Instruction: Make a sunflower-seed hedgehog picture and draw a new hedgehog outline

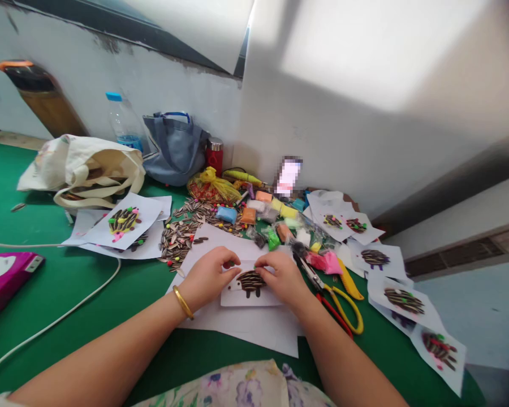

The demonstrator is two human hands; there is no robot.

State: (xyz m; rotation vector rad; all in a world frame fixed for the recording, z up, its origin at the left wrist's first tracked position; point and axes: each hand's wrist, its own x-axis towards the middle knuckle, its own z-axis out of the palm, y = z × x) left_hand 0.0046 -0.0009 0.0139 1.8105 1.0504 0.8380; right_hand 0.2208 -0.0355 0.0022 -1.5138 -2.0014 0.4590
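Observation:
A small white card (pixel 230 299) lies on larger white sheets (pixel 263 330) in front of me. On it is a hedgehog picture (pixel 251 281) with a body of striped sunflower seeds and dark brown feet. My left hand (pixel 212 274), with a gold bangle at the wrist, rests at the card's upper left edge, its fingers curved and the thumb apart from them. At the upper right, above the seeds, my right hand (pixel 280 277) has thumb and forefinger brought together. A tiny greenish spot shows at those fingertips, too small to name.
Loose sunflower seeds (pixel 180 240) and bagged coloured clay (pixel 249 216) lie beyond my hands. Scissors (pixel 354 311) and a yellow cutter (pixel 350 280) are at right, near finished cards (pixel 405 302). Left are a cloth bag (pixel 76 164), a cable (pixel 68 316) and a magenta box (pixel 12 282).

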